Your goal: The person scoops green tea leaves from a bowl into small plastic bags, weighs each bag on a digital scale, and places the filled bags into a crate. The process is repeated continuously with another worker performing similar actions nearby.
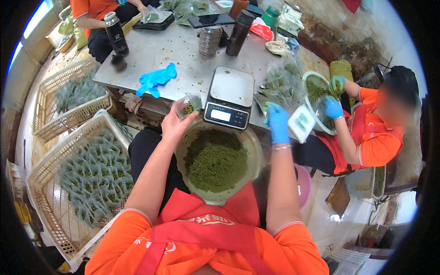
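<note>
My bare left hand (178, 120) grips a small clear plastic bag (191, 104) with some green peppercorn-like grains in it, just left of a digital scale (232, 87). The scale's white pan is bare and its display is lit. My right hand (277, 120), in a blue glove, is beside a heap of clear bags (285, 75) with green contents. Its fingers are drawn together; what they hold, if anything, is too small to name. Below the scale, between my forearms, a wide pale basin (254, 153) holds a mound of green grains (215, 160).
A blue glove (156, 79), a phone (211, 20) and dark bottles (239, 33) lie or stand on the metal table (160, 46). Crates (46, 183) of filled bags are at left. At right a co-worker (366, 123) works over a basin (308, 79); another person (94, 13) sits far left.
</note>
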`<state>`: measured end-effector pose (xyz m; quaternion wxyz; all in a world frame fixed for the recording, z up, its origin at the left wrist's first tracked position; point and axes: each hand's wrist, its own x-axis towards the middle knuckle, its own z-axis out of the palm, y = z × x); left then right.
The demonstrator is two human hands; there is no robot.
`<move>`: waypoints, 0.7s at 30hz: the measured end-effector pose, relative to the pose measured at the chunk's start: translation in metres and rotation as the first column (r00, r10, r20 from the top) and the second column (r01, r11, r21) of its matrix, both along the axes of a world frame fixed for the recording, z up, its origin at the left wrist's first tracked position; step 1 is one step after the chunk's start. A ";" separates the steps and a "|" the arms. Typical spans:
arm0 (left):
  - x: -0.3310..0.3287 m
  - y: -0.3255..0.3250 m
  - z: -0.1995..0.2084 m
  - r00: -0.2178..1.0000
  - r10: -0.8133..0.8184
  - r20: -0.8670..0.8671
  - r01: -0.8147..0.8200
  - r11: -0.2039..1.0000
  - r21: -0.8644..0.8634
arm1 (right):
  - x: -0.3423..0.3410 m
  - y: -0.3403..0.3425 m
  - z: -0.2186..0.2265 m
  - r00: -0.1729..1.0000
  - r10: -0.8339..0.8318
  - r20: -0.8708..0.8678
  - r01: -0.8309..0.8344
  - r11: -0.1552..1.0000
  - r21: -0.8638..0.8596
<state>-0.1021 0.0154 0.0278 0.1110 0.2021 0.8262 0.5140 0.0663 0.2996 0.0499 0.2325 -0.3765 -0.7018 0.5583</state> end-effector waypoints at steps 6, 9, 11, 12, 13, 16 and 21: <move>0.010 -0.001 0.004 1.000 -0.003 -0.021 0.002 1.000 -0.024 | 0.005 -0.059 0.064 0.898 -0.110 -0.427 0.078 0.993 -0.091; -0.002 -0.003 -0.028 0.998 -0.016 0.058 0.006 0.985 0.173 | -0.013 -0.101 0.071 0.878 -0.008 -0.479 0.039 0.998 0.055; 0.001 0.003 -0.028 0.969 -0.084 0.230 0.002 0.942 0.335 | -0.032 -0.106 0.047 0.914 0.104 -0.392 -0.059 0.991 0.124; 0.001 -0.001 -0.030 0.977 -0.074 0.202 -0.014 0.916 0.401 | -0.042 -0.105 0.032 0.942 0.188 -0.277 -0.132 0.969 0.207; 0.000 -0.005 -0.033 0.983 -0.060 0.172 -0.027 0.886 0.463 | -0.052 -0.102 0.008 0.938 0.235 -0.253 -0.174 0.955 0.241; 0.006 -0.020 -0.007 0.977 -0.061 0.207 -0.033 0.904 0.426 | -0.033 -0.112 0.021 0.938 0.212 -0.274 -0.188 0.976 0.110; 0.006 -0.049 0.003 0.973 -0.076 0.220 -0.066 0.816 0.574 | 0.018 -0.104 0.010 0.947 0.087 -0.310 -0.062 0.994 0.087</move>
